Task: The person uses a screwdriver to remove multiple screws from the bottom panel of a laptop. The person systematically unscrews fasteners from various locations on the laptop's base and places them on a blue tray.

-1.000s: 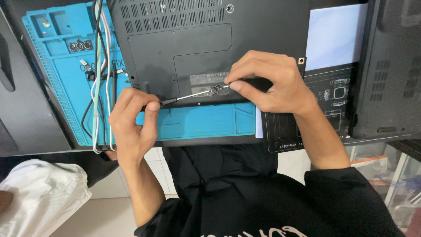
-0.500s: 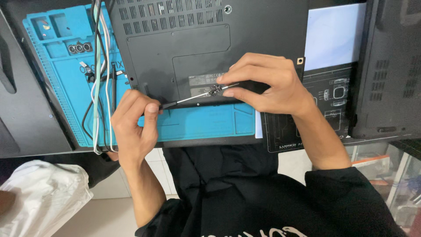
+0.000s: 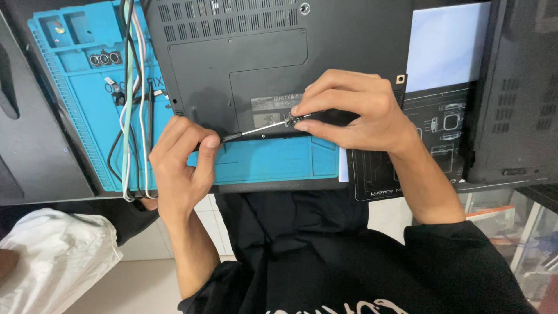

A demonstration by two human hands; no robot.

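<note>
A black laptop lies bottom side up on a blue work mat. My right hand pinches the handle end of a thin screwdriver, whose silver shaft runs left along the laptop's near edge. My left hand rests its fingertips at the shaft's tip, by the laptop's near left corner. The tip itself is hidden under my fingers.
Black, white and green cables trail down the mat's left side. A dark mat with printed outlines lies to the right, with a pale sheet on it. Another black device sits at far right. A white bag lies at lower left.
Both hands stay on the screwdriver at the laptop's near edge. The view has shifted slightly; nothing else has visibly moved.
</note>
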